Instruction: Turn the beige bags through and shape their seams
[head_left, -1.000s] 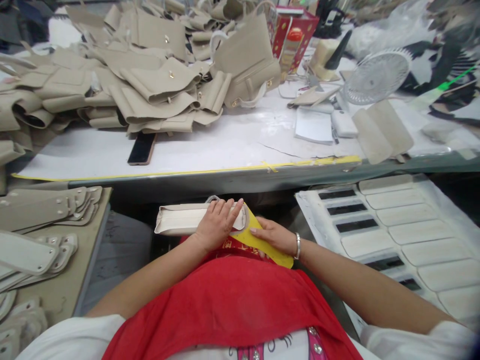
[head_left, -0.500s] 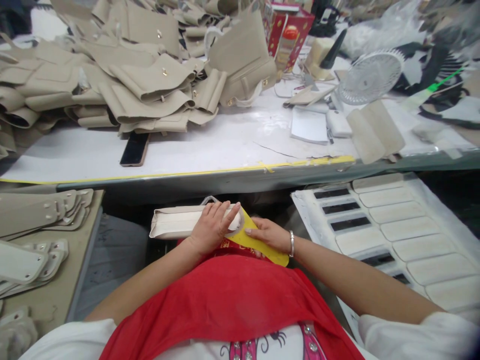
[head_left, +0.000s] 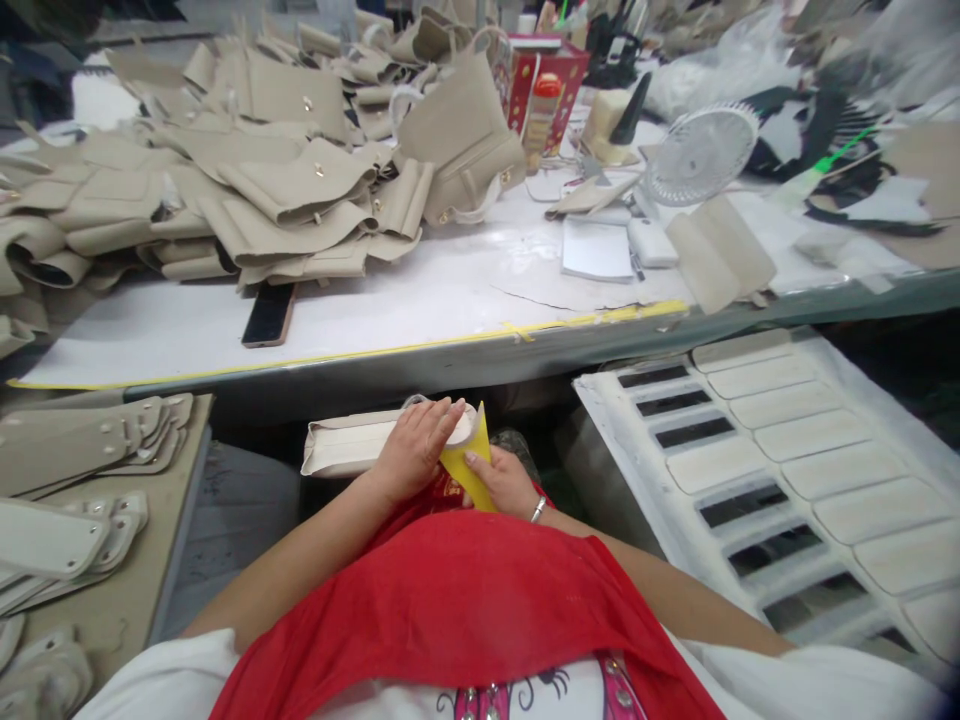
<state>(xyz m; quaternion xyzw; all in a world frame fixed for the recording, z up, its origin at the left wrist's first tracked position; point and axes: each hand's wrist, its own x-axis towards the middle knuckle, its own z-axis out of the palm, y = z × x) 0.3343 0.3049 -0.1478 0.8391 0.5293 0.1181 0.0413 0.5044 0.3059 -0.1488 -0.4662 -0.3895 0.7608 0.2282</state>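
Note:
A beige bag point(head_left: 349, 443) lies on its side at my lap, with a pale strip along its upturned face and a whitish loop by its far edge. My left hand point(head_left: 420, 440) is closed over its right end, fingers together and stretched across it. Against that same end stands a bent yellow sheet point(head_left: 471, 455). My right hand point(head_left: 511, 480), wearing a bracelet, pinches the sheet with the thumb on the near face; the other fingers are mostly hidden behind it.
Beige bag parts point(head_left: 285, 180) pile up on the white table point(head_left: 420, 310). A phone point(head_left: 268, 315), a notepad point(head_left: 597, 248) and a fan point(head_left: 701, 150) are there too. Strap pieces point(head_left: 67, 440) lie on the left board; pale panels point(head_left: 795, 430) line a rack at right.
My right hand has moved left towards my left hand, and the yellow sheet now stands more upright. My left hand stays on the bag, its fingers closer together. The view has shifted slightly.

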